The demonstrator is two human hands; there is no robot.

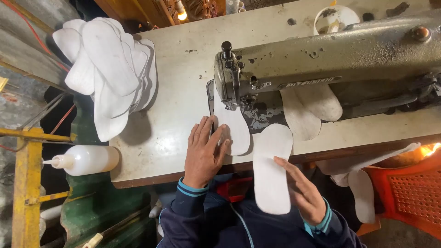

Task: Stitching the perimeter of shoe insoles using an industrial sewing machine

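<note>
Now we see our left hand [202, 154] lying flat, fingers spread and extended, palm down on the sewing table [179, 92]. Its fingertips press the near edge of a white insole piece [232, 126] that runs under the head of the grey sewing machine [321, 59]. That piece lies toward one o'clock from our left palm, and its long axis points roughly from six to twelve, with the far end tucked beneath the needle area, where we cannot make out the foot or needle clearly. The hand grips nothing; it only bears down on the sheet.

Our right hand [301, 193] sits lower, off the table edge, and is mostly open, with the fingers reaching toward eleven o'clock to support a second insole piece [272, 170]. That second piece hangs past the table edge, its long axis also close to six to twelve, leaning slightly toward one o'clock at the top. We cannot tell whether the thumb pinches it from below or the fingers merely rest on it.

The two pieces lie side by side, the second at about four o'clock from the first, their edges near or just touching. Of the two hands, the left is plainly nearer the machine head.

At ten o'clock a stack of white insoles [110, 69] overhangs the table corner, and a squeeze bottle [85, 160] lies at nine o'clock.
</note>
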